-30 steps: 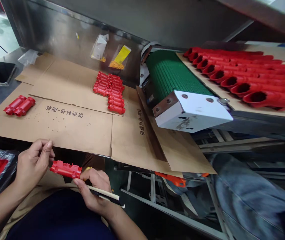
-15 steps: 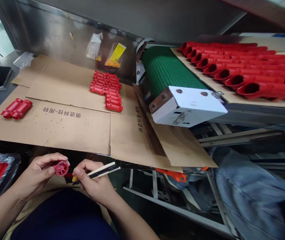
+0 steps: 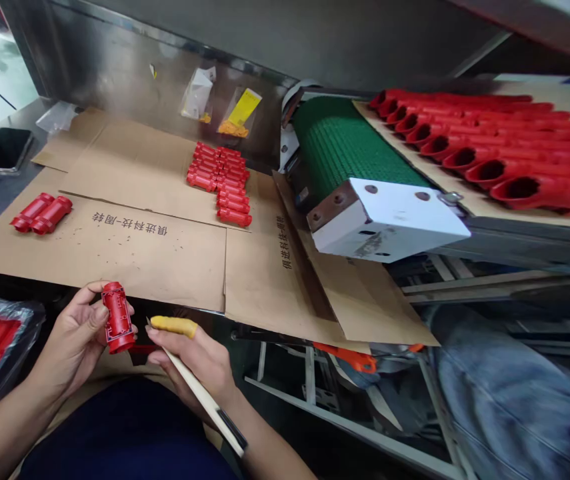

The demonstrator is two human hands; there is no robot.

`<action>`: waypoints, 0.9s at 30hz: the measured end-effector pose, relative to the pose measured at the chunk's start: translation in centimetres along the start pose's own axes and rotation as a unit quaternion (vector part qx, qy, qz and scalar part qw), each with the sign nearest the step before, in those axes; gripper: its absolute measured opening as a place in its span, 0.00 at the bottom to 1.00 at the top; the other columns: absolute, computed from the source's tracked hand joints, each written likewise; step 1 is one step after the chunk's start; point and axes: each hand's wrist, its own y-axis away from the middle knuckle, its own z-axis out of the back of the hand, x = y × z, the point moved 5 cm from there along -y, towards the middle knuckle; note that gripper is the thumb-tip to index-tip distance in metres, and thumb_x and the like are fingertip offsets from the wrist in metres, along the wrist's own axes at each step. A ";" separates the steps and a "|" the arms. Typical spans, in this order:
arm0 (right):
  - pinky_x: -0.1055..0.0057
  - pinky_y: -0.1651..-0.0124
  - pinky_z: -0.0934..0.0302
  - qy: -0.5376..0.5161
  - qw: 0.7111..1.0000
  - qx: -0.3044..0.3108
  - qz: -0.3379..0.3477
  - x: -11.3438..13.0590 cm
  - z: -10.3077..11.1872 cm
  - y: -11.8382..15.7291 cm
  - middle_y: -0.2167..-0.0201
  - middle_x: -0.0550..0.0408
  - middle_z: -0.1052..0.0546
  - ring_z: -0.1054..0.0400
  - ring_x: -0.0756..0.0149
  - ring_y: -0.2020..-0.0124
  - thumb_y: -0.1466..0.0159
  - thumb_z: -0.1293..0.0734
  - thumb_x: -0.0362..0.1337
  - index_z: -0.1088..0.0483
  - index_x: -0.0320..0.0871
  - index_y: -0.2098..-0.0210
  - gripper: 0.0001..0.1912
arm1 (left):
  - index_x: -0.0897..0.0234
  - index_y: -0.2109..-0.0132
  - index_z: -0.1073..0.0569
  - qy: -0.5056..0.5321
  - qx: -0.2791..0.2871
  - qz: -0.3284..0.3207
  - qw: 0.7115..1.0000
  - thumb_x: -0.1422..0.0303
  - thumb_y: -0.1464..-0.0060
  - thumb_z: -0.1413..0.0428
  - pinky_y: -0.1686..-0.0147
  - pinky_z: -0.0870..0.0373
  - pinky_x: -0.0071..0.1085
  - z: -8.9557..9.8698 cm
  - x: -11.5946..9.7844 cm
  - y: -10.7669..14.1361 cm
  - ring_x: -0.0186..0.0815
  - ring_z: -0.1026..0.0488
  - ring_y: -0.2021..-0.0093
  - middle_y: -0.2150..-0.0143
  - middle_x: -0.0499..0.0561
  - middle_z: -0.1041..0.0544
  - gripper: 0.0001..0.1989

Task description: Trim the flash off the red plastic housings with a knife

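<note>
L hand (image 3: 82, 323) had the tube (image 3: 119, 319) pinched, thumb on the near side, fingers wrapped behind, so it stood roughly upright w/ a slight tilt, above the lap & just off the near edge of the card (image 3: 175, 270). That hold prob. served to show the pale-edged side to the wearer & leave it free of fingers.

R hand (image 3: 189, 363), at 4 o'clock from the tube, gripped a slim tool (image 3: 192, 385), prob. a knife, handle running back to approx. 5 o'clock, tip near the tube but not touching. Index wore a yellow cot (image 3: 175, 325), prob. as a guard vs. the tip; it lay forward along the tool, thumb below. Wrist was bent in, forearm coming up from 5 o'clock; L forearm came from 7.

At 11 o'clock a pair of tubes (image 3: 47, 217) lay side by side on the card, apart from the neat block of tubes (image 3: 218, 177) at 1; spacing looked deliberate, maybe to keep 2 lots unmixed. Lined box (image 3: 35, 327) of red parts sat btwn 8 & 9, handy for the L. Card presumably shielded the bench.
</note>
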 end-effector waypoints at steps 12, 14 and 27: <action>0.62 0.52 0.17 -0.093 0.994 -0.013 0.061 0.6 -0.7 -0.5 0.51 0.46 0.14 0.17 0.58 0.55 0.27 0.27 0.31 0.24 0.45 0.36 0.21 | 0.59 0.48 0.19 0.008 -0.005 -0.014 1.000 0.61 0.45 0.26 0.64 0.16 0.25 -0.1 0.7 0.3 0.36 0.15 0.64 0.59 0.54 0.12 0.20; 0.63 0.54 0.17 -0.089 0.994 -0.012 0.061 0.6 -0.8 -0.6 0.52 0.47 0.14 0.17 0.59 0.57 0.27 0.27 0.32 0.23 0.45 0.37 0.19 | 0.58 0.48 0.19 0.008 -0.010 -0.016 1.000 0.62 0.45 0.26 0.64 0.16 0.26 0.0 0.8 0.3 0.37 0.14 0.62 0.58 0.54 0.12 0.20; 0.66 0.54 0.18 -0.087 0.996 -0.018 0.024 0.8 -0.4 -0.4 0.56 0.49 0.13 0.17 0.61 0.58 0.27 0.28 0.30 0.21 0.44 0.45 0.12 | 0.59 0.48 0.18 0.001 -0.014 -0.003 1.000 0.60 0.46 0.25 0.66 0.18 0.24 0.0 0.8 0.4 0.35 0.16 0.66 0.61 0.54 0.13 0.21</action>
